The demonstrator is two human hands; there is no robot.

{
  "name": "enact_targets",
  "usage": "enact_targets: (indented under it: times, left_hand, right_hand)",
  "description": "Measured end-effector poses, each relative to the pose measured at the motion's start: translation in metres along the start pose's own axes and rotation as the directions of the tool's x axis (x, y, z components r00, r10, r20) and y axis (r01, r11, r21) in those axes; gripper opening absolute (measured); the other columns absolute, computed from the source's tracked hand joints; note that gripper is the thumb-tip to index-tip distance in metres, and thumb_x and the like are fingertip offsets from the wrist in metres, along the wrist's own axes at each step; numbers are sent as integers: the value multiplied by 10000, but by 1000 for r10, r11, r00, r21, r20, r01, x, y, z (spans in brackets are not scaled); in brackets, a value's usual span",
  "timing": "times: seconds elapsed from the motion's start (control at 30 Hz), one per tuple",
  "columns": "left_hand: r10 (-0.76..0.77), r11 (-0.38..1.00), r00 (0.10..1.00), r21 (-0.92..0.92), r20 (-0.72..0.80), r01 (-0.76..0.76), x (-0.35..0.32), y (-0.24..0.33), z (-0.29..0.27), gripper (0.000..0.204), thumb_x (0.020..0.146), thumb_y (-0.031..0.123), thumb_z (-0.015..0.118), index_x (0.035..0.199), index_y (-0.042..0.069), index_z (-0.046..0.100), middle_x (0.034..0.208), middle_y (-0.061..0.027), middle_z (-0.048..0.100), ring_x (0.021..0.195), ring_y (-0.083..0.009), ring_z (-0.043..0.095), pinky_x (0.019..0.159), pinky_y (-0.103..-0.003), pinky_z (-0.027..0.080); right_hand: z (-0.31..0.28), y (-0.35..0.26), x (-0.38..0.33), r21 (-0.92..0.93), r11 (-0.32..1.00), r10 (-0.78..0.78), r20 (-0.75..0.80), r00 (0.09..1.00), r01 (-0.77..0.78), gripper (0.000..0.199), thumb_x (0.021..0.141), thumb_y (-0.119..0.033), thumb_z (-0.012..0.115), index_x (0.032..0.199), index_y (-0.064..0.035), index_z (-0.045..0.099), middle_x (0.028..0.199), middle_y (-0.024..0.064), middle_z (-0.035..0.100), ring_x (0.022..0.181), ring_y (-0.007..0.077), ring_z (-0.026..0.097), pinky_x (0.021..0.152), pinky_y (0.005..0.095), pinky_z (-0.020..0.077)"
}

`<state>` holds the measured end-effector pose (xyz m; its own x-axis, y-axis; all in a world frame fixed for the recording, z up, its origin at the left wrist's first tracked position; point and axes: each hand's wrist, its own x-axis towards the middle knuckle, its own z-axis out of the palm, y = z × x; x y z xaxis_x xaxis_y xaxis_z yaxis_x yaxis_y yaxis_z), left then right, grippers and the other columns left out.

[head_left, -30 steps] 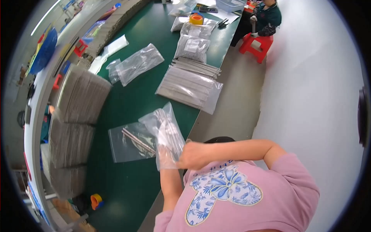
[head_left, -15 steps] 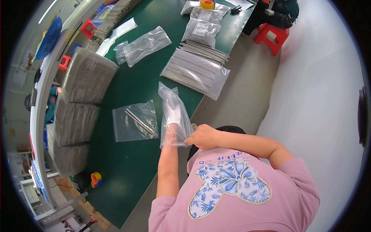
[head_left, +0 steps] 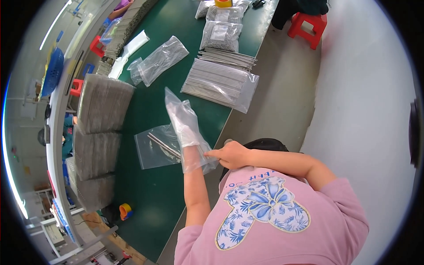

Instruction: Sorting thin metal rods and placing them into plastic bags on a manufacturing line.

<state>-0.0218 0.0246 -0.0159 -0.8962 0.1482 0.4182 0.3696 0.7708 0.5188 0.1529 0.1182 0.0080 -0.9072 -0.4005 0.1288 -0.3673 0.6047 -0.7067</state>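
Observation:
My left hand [head_left: 186, 128], in a white glove, is pushed inside a clear plastic bag [head_left: 171, 100], with its fingers stretched toward the bag's far end and holding nothing that I can see. The bag's mouth hangs round my left wrist. My bare right hand [head_left: 232, 155] pinches the edge of that mouth on the right side. Just left of my left hand, another clear plastic bag [head_left: 148, 157] lies flat on the green table, with a few thin metal rods [head_left: 163, 145] on or in it; I cannot tell which. My left hand's bag overlaps its right edge.
On the table [head_left: 145, 194] lie a bag of metal rods [head_left: 216, 81], loose rods [head_left: 229, 59], empty plastic bags [head_left: 163, 59] and filled bags [head_left: 221, 37]. Stacked bundles [head_left: 104, 104] line the left side near a tape roll [head_left: 125, 211]. A red stool [head_left: 307, 28] stands beyond the table's right edge.
My left hand and the bag round it have tilted leftward, now covering part of the flat bag. My right hand keeps its pinch on the bag's edge. The view has shifted slightly.

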Motion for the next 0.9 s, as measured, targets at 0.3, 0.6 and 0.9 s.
enact_targets:
  times: [0.3,0.6,0.9]
  left_hand:
    - [-483,-194,837,-963,258,186,13,30,-58,499,870,243,364,1327,128,199,1379,-100,205,1276,-287,176,1028,-475,139]
    - [-457,-362,797,-901,396,240,15,25,-47,439,841,205,450,1247,98,322,1324,-95,288,1220,-293,262,952,-457,331]
    - [-413,-438,644,-760,644,480,-49,-7,-49,359,817,24,451,1174,11,417,1113,-116,475,1022,-264,464,922,-347,343]
  right_hand:
    - [26,47,38,726,102,675,451,584,-680,515,733,-555,538,840,-57,615,712,28,525,581,131,427,502,241,353]
    - [46,50,54,713,-662,246,496,833,-229,287,768,-302,584,921,-59,577,788,22,605,640,135,568,527,248,435]
    - [3,55,87,890,63,718,274,640,-452,254,643,-165,644,835,-4,605,754,75,577,652,163,535,551,311,419]
